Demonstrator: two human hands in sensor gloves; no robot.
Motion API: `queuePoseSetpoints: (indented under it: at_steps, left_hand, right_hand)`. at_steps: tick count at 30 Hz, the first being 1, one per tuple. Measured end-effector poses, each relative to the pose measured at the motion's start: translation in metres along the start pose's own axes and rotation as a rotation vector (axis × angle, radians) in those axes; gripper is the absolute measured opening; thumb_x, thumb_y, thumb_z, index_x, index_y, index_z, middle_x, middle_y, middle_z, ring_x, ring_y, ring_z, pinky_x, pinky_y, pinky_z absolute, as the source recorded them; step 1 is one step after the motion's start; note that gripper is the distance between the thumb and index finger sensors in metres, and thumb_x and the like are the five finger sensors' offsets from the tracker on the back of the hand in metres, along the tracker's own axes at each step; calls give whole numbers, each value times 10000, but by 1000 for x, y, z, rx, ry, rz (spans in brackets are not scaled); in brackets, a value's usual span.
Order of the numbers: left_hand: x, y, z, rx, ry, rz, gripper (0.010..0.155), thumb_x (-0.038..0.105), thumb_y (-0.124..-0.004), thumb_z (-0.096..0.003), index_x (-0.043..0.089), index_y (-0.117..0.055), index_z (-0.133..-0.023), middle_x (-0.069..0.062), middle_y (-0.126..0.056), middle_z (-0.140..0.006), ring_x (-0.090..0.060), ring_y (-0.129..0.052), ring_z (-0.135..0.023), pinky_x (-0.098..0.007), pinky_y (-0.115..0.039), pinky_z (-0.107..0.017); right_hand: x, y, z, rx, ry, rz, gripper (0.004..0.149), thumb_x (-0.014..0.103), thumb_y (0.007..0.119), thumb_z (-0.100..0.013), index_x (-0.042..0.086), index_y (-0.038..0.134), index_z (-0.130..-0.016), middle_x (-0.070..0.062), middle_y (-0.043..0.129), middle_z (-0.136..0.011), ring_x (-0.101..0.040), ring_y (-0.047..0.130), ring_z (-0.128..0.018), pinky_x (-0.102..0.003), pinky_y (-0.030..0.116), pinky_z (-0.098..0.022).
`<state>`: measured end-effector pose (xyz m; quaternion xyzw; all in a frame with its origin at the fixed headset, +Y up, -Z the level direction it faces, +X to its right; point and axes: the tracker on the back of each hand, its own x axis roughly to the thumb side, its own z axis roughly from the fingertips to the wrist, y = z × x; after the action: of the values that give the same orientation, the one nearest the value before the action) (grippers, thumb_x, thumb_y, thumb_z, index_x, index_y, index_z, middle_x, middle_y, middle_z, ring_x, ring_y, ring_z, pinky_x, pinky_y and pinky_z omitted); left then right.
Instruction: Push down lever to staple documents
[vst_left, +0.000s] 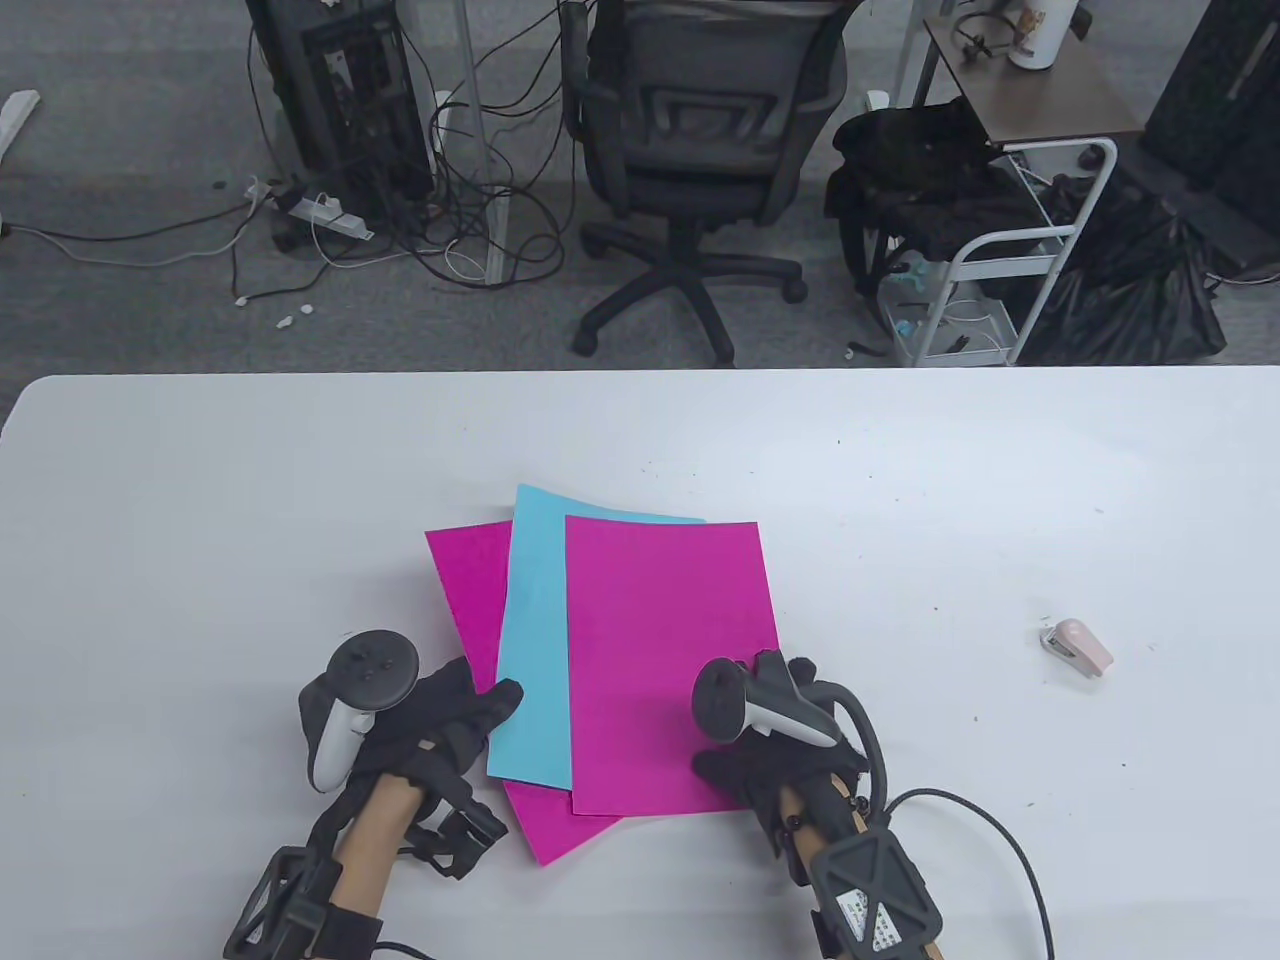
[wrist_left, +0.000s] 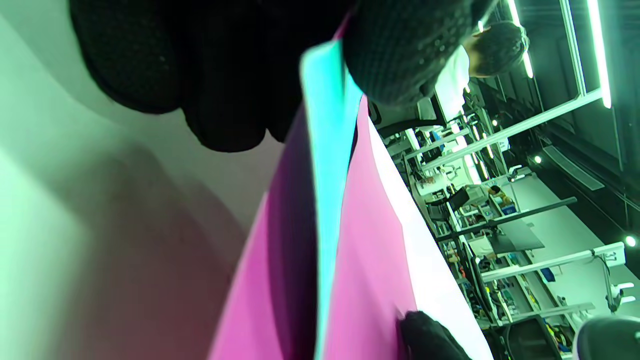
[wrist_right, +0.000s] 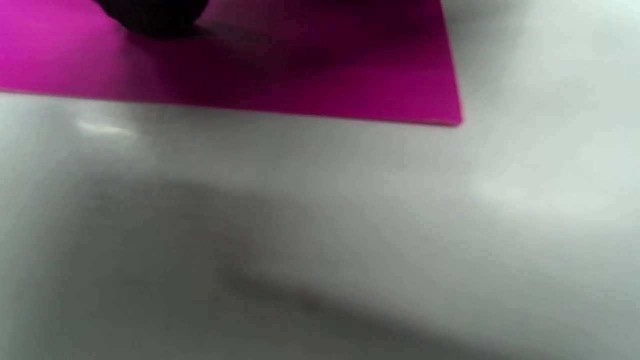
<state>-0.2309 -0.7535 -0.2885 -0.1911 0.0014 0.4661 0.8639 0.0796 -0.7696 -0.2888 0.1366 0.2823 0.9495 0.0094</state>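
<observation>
Meanwhile the left hand (vst_left: 440, 725) pinches the blue sheet (vst_left: 535, 640); right hand (vst_left: 770, 760) rests on the magenta sheet (vst_left: 665, 640).

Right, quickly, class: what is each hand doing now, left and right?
Left hand: grips the left edge of the sheets, thumb on the blue one.
Right hand: rests on the top pink sheet; grip cannot be told.

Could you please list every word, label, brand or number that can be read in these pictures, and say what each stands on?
None can be read.
Label on the right wrist unit: green and white print, too small to read.
White cup on the side table: a picture, no legible text.
Stapler, top sheet, blue sheet: no print visible.
Both wrist views: too blurred to show any text.
</observation>
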Motion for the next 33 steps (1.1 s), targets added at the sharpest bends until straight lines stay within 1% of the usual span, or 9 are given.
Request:
queuePoseSetpoints:
  at_steps: [4, 10, 11, 17, 21, 26, 29, 33]
  left_hand:
    - [2, -6, 0, -17, -10, 7, 636, 330, -823, -553, -8, -633, -1057, -140, -946, -893, -353, -1002, -739, -593, -845, -544]
    - [2, -8, -1, -30, -13, -2, 634, 330, -839, -545, -9, -649, -1046, -139, -961, -873, -340, -1015, -720, -586, -854, -534]
    - [2, -9, -1, -30, -13, -4, 626, 328, -841, -544, -5, -657, -1042, -119, -965, -868, -331, -1020, -714, -581, -859, -531]
    - [4, -10, -1, -4, -5, -9, 565, 285, -849, -545, 12, -697, -1016, -100, -991, -829, -302, -1044, -677, -562, -879, -515]
    - [4, -10, -1, 30, 3, -9, 524, 260, -855, -544, 27, -728, -995, -87, -1009, -802, -284, -1057, -652, -554, -890, -501]
    - [3, -9, 0, 71, 7, -4, 493, 250, -857, -545, 46, -750, -981, -73, -1022, -782, -271, -1066, -636, -544, -898, -495]
    - [2, -6, 1, 98, 8, 11, 477, 248, -855, -547, 62, -760, -975, -64, -1027, -777, -266, -1068, -634, -543, -899, -496]
    - [1, 1, 5, 133, -5, 45, 460, 244, -850, -549, 84, -766, -971, -61, -1025, -781, -272, -1063, -644, -550, -892, -504]
  right_hand:
    - [10, 2, 2, -14, -45, 11, 940, 524, 574, -512, -51, 90, -1077, -424, 55, -1047, -726, 189, -930, -764, 301, -673]
    - [21, 4, 0, -48, -96, 21, 942, 529, 579, -506, -53, 109, -1079, -427, 83, -1048, -730, 203, -927, -758, 311, -672]
    - [23, 5, 0, -52, -104, 23, 941, 530, 579, -505, -51, 112, -1079, -426, 80, -1049, -728, 205, -928, -756, 312, -674]
    - [30, 7, 1, -83, -165, 2, 938, 532, 583, -502, -47, 131, -1084, -423, 93, -1054, -722, 209, -931, -751, 316, -675]
    - [30, 7, 0, -97, -174, -5, 928, 529, 585, -503, -42, 142, -1085, -421, 112, -1056, -710, 223, -937, -742, 326, -678]
    - [26, 4, 2, -128, -191, -64, 903, 517, 576, -509, -42, 164, -1087, -409, 135, -1065, -695, 242, -947, -742, 342, -677]
    - [23, 0, 5, -184, -203, -126, 883, 507, 575, -511, -45, 196, -1088, -406, 172, -1069, -687, 285, -953, -745, 372, -674]
    - [13, -8, 12, -321, -200, -217, 871, 499, 582, -512, -61, 242, -1085, -402, 262, -1076, -678, 377, -955, -736, 440, -670]
